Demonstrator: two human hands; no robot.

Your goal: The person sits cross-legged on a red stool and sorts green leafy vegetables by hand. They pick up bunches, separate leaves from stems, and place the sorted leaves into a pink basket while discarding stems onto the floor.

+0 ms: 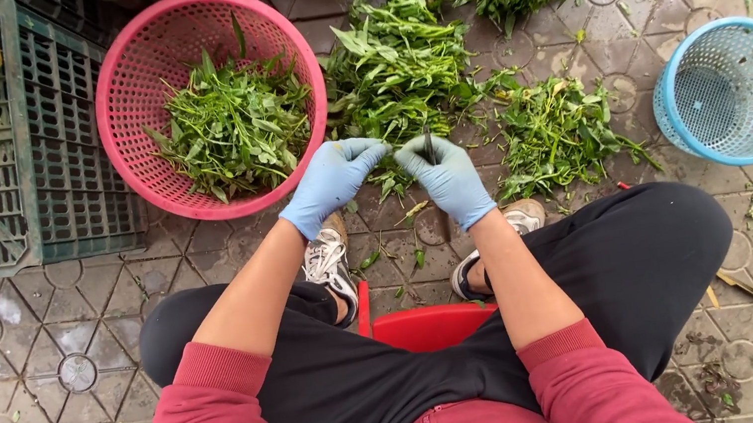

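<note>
A thin green stem (427,145) is pinched upright in the gloved right hand (448,180), its long axis running away from the body toward the loose greens (404,66) on the paved floor. The gloved left hand (331,178) is closed on leafy sprigs just beside it. The pink basket (123,70) of picked leaves lies to the left, the blue basket (685,122) well apart to the right, with bare paving between.

two baskets (200,30) (733,92), two gloved hands (331,180) (448,178), two shoes (328,261) (510,226), one crate (44,143)
</note>
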